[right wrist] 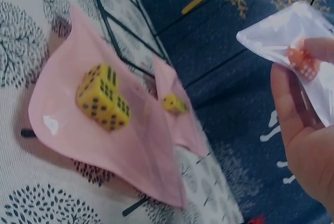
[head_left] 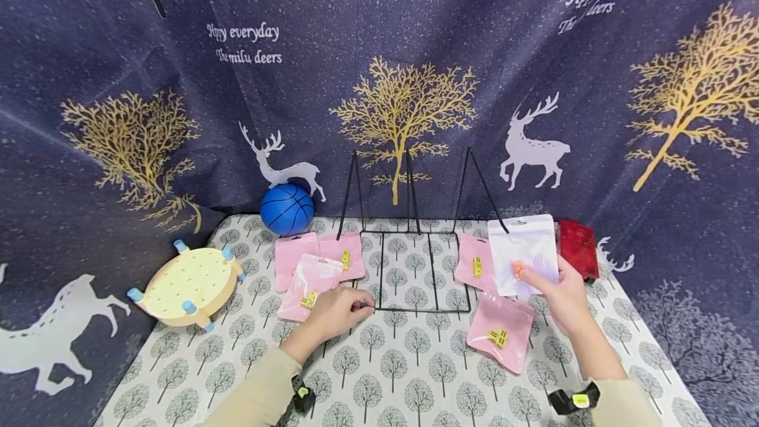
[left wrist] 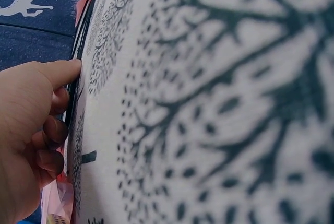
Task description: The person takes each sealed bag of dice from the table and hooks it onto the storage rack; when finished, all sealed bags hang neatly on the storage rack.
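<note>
My right hand (head_left: 568, 295) grips a white zip bag (head_left: 522, 236) upright, its thumb pressed over orange dice (right wrist: 302, 63) visible through the film. The left hand (head_left: 340, 312) pinches the front left corner of a black wire rack (head_left: 423, 310) on the table; in the left wrist view, its other fingers are curled. Just below the white bag lies a pink bag (head_left: 511, 328) with yellow dice (right wrist: 103, 97). Another pink bag (head_left: 468, 249) with yellow dice stands behind it, at the rack's right. By my left hand lies a pink bag (head_left: 305, 275), with two more pink bags (head_left: 296, 244) behind.
A blue basketball (head_left: 287, 209) sits at the back left. Left of it, a round yellow stool (head_left: 190, 285) with blue-tipped legs lies upside down. A red packet (head_left: 578, 249) is at the back right. A dark deer-print curtain (head_left: 409, 38) hangs behind the tree-patterned tablecloth (head_left: 391, 394).
</note>
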A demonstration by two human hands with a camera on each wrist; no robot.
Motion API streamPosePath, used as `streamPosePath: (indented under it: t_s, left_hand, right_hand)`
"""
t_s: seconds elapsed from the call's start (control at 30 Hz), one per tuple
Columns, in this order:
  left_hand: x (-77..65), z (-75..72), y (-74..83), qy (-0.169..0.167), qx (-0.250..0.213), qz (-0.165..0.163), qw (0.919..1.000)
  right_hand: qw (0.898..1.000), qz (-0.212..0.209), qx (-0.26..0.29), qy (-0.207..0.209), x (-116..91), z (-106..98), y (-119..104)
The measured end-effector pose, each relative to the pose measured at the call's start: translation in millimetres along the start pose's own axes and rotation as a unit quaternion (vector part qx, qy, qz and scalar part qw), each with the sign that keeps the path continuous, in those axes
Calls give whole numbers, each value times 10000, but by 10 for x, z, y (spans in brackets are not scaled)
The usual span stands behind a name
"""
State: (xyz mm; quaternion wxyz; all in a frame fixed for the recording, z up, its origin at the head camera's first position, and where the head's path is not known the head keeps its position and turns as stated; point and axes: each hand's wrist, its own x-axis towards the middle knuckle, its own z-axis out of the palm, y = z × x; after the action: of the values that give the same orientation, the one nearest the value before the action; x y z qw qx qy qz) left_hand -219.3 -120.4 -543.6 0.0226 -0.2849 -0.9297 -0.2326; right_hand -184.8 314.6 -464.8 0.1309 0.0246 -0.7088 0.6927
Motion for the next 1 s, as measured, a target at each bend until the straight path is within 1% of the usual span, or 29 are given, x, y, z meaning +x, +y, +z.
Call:
streamPosePath:
  t_s: [0.07,0.17,0.27,0.37,0.5,0.73,0.87,1.0]
  left_hand:
    - [-3,-2,1,18,3,-4,10000]
    - [-5,-4,2,36,17,-12,10000]
    - [-6,-5,2,30,6,-10,10000]
    - [-7,-2,2,27,8,-13,10000]
    - [-7,4,2,37,17,-19,10000]
    - [-3,8,-7,65,68,17,10000]
    - [-2,8,-9,60,44,4,10000]
    - [-3,3,-6,57,28,3,10000]
  right_hand:
    - [9996,-203,143,-140,-40,28,-55]
    - [9951,-595,558,-550,-96,71,-139]
    - [9849,-998,970,-1028,-137,112,-216]
    - [9710,-1398,1334,-1405,-162,155,-284]
    - [9589,-1679,1613,-1620,-185,219,-355]
    - [9410,-1889,2067,-1900,-182,341,-449]
    - [9434,-1886,1981,-1878,-174,377,-465]
    - [9526,-1817,1696,-1753,-175,393,-455]
